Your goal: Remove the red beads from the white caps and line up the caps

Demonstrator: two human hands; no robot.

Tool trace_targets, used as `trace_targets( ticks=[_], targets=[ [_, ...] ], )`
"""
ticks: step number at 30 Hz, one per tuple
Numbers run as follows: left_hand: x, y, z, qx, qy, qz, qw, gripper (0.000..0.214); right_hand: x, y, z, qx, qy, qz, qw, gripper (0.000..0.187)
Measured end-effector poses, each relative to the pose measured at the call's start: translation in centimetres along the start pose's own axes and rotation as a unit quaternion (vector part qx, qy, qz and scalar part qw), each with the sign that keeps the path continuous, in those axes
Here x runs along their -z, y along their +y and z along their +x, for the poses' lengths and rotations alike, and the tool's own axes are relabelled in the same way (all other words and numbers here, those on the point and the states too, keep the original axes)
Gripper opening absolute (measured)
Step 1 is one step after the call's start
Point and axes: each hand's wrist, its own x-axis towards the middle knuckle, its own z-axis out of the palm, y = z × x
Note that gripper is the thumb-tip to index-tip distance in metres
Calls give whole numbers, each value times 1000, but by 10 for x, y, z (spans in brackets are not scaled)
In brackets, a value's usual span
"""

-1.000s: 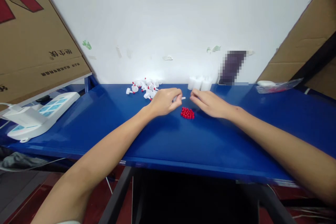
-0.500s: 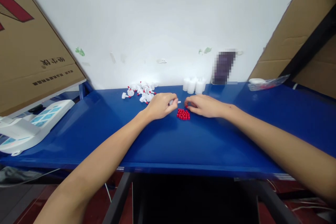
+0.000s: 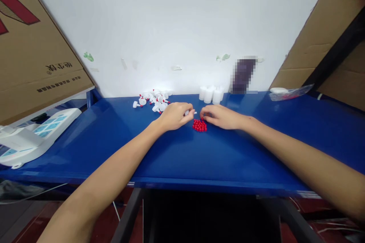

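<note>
Spouts (image 3: pixel 162 106) left of bottles (image 3: pixel 208 95); caps (image 3: pixel 199 125) before bottles

Small red caps (image 3: pixel 199 125) bunched together, white spouted piece (image 3: pixel 187 113) held just beyond, slim tip (image 3: pixel 195 112) pointing right

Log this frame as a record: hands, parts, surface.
left hand: holds small white plastic part with thin tip
right hand: at a small red piece; grip unclear
near hands: cluster of small red cylindrical pieces
back left: pile of white plastic parts with red tips
back right: upright white cylinders
far left: white power strip with blue panels
surface: flat blue tabletop
</note>
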Motion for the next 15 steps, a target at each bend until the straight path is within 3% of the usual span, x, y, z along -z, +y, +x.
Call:
trace_targets(
  ticks=[15],
  targets=[
    [1,-1,0,-8,-12,26,1000,28,-1,0,1,31,-3,35,999,18]
  ],
)
